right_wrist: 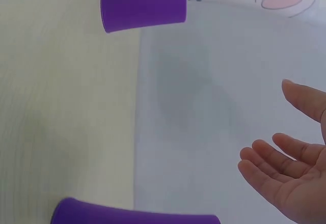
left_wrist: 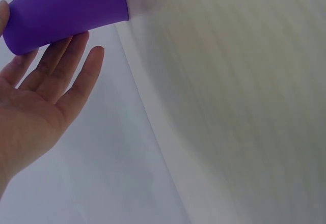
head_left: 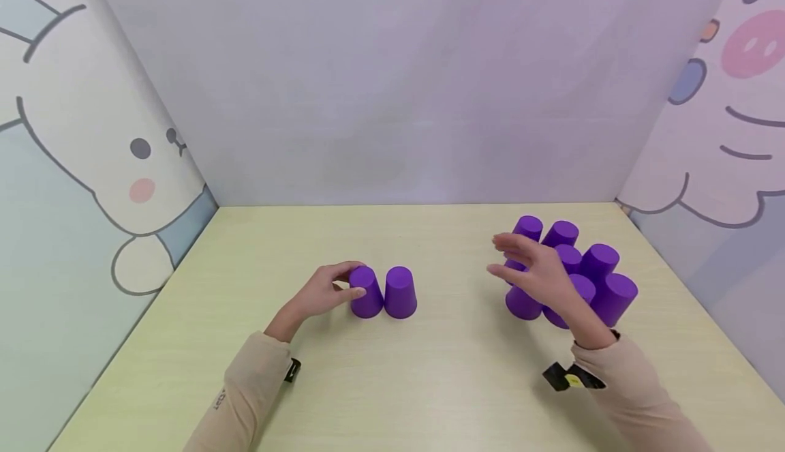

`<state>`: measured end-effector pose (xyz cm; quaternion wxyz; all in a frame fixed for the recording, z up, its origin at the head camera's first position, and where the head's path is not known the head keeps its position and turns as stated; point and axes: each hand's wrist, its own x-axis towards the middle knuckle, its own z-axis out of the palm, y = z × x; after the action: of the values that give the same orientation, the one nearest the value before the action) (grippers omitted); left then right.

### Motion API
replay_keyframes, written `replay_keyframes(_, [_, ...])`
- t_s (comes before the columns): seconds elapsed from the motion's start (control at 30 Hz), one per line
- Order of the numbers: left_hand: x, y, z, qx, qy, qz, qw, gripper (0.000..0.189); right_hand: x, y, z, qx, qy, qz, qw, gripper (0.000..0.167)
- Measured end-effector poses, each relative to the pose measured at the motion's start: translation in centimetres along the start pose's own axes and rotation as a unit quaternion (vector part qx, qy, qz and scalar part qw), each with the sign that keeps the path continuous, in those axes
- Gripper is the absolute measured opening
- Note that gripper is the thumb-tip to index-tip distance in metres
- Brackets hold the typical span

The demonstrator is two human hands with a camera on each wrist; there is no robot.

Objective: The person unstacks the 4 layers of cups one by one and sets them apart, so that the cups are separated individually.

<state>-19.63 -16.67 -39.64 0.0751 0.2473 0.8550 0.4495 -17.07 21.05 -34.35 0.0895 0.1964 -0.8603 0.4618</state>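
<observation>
Two purple cups stand upside down side by side near the table's middle. My left hand holds the left cup of the pair, thumb on the near side and fingers behind. In the left wrist view the fingers lie along the wall of this purple cup. Close beside it on the right is the second cup. Over the cluster of cups at the right hovers my right hand, fingers extended and thumb apart, with nothing in its grasp. The right wrist view shows its palm bare.
Several more upside-down purple cups, among them a front right one, stand grouped on the right of the pale wooden table. My right hand and forearm partly hide them. A grey back wall and cartoon-printed side walls surround the table.
</observation>
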Motion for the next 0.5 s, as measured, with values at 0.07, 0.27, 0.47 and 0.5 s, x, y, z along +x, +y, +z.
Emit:
replay_keyframes(0.07, [0.0, 0.0, 0.0, 0.001, 0.000, -0.002, 1.0000, 0.044, 0.5, 0.1, 1.1, 0.015, -0.017, -0.009, 0.9997, 0.049])
replay_keyframes(0.27, [0.0, 0.1, 0.0, 0.001, 0.000, -0.001, 1.0000, 0.044, 1.6, 0.1, 4.1, 0.033, -0.057, -0.017, 0.9977, 0.051])
replay_keyframes(0.47, [0.0, 0.1, 0.0, 0.001, 0.000, -0.001, 1.0000, 0.043, 2.6, 0.0, 6.6, 0.030, -0.095, -0.035, 0.9944, 0.051])
replay_keyframes(0.5, [0.0, 0.1, 0.0, 0.001, 0.000, -0.002, 1.0000, 0.043, 2.8, -0.1, 7.0, 0.030, -0.101, -0.034, 0.9939, 0.052])
